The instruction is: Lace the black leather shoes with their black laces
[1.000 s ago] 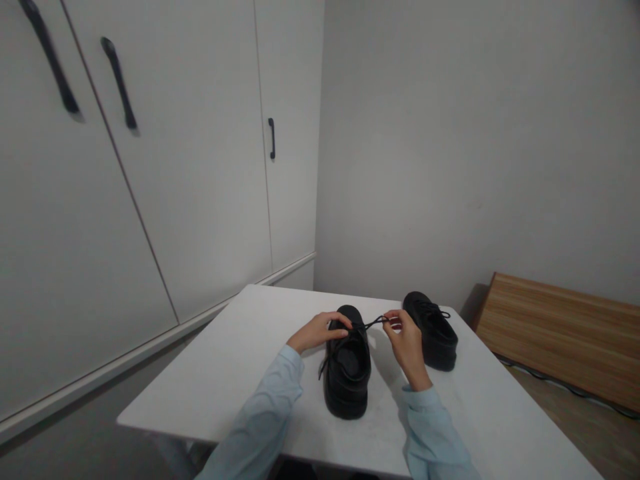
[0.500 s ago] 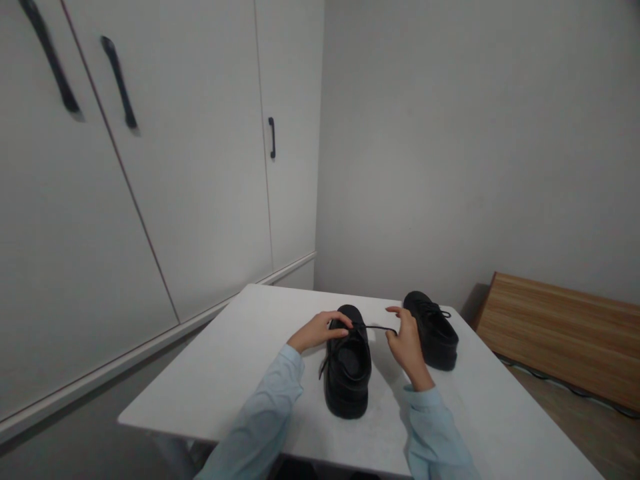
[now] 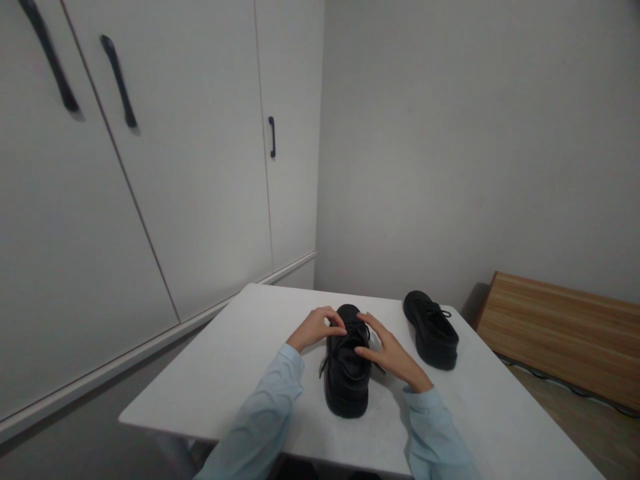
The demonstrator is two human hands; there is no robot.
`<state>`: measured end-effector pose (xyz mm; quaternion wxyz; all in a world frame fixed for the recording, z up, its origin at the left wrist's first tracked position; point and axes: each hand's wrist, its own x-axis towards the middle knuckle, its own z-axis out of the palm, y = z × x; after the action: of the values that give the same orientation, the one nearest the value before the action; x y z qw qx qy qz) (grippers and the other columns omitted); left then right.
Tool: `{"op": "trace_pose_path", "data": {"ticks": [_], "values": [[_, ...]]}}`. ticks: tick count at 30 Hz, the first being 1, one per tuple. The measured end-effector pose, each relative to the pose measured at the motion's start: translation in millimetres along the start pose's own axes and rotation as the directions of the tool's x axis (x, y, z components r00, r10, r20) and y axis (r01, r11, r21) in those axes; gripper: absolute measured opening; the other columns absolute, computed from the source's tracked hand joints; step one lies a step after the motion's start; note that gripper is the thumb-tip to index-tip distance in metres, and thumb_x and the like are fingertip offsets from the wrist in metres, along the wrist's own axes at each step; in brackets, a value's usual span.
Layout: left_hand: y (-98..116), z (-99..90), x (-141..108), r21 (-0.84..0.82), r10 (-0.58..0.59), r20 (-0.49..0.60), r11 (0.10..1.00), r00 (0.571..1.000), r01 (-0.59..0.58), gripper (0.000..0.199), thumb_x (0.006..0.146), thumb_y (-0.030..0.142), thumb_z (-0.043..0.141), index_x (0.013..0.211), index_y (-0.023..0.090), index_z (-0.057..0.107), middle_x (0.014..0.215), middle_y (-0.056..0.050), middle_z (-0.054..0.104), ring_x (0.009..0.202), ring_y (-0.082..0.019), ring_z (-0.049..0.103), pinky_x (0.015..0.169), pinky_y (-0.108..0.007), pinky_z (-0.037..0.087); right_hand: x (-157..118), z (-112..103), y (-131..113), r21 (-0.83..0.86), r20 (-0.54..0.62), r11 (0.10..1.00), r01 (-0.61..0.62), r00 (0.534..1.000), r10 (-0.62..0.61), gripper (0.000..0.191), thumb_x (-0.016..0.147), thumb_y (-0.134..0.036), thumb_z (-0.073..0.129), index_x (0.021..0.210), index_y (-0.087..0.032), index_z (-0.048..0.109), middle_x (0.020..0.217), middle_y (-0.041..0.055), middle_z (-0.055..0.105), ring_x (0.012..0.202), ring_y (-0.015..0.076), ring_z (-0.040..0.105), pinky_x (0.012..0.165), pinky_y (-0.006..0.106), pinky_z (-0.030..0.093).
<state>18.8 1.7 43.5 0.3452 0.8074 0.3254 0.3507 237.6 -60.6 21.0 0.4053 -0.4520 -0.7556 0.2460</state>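
A black lace-up shoe (image 3: 346, 390) stands on the white table (image 3: 230, 373), its toe pointing away from me and its opening toward me. At the lacing, the thumb and index finger of my left hand (image 3: 317, 328) are pinched together on the shoelace; their tips hide most of what lies between them. My right hand (image 3: 393, 353) is over the shoe's right side, thumb and fingers apart around the lacing and holding nothing I can see. Loose lace ends show on both sides of the shoe. Farther right rests a second black shoe (image 3: 434, 340), its lace tied.
White cabinets (image 3: 210, 167) with dark handles run along the left. A grey wall (image 3: 450, 147) rises behind the table. On the right, a wood-grain panel (image 3: 560, 333) leans at the wall beyond the table edge.
My right hand has let go of the stretched lace and moved left over the shoe, its fingers spread. My left fingertips have closed into a pinch at the lacing. Both shoes stay in place.
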Motion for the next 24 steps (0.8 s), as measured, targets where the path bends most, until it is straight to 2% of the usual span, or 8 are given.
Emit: {"op": "trace_pose_path", "data": {"ticks": [7, 14, 24], "values": [[-1, 0.7, 0, -0.033, -0.01, 0.041, 0.999, 0.999, 0.011, 0.021, 0.07, 0.034, 0.071, 0.073, 0.014, 0.071, 0.076, -0.005, 0.065, 0.075, -0.017, 0.057, 0.072, -0.027, 0.042, 0, 5, 3, -0.032, 0.037, 0.999, -0.006, 0.999, 0.007, 0.068, 0.071, -0.036, 0.07, 0.132, -0.024, 0.044, 0.137, 0.0104, 0.047, 0.126, 0.0275, 0.043, 0.107, 0.049, 0.03], [0, 3.5, 1, -0.074, 0.014, 0.064, 0.997, 0.998, -0.009, 0.02, 0.074, 0.032, 0.067, 0.075, 0.013, 0.067, 0.076, -0.004, 0.064, 0.075, -0.016, 0.055, 0.073, -0.027, 0.042, 1, 3, -3, -0.027, 0.048, 1.0, 0.002, 0.999, -0.001, 0.064, 0.072, -0.034, 0.069, 0.131, -0.024, 0.045, 0.135, 0.0099, 0.048, 0.124, 0.0271, 0.045, 0.106, 0.048, 0.031], [-3, 11.1, 3, -0.104, 0.015, -0.006, 0.995, 1.0, -0.015, 0.022, 0.08, 0.037, 0.059, 0.079, 0.015, 0.06, 0.076, -0.002, 0.061, 0.075, -0.015, 0.053, 0.071, -0.026, 0.041, 2, 2, -10, 0.01, 0.027, 1.0, 0.007, 1.0, -0.008, 0.061, 0.07, -0.031, 0.069, 0.127, -0.023, 0.048, 0.132, 0.0095, 0.052, 0.123, 0.0261, 0.047, 0.106, 0.046, 0.033]]}}
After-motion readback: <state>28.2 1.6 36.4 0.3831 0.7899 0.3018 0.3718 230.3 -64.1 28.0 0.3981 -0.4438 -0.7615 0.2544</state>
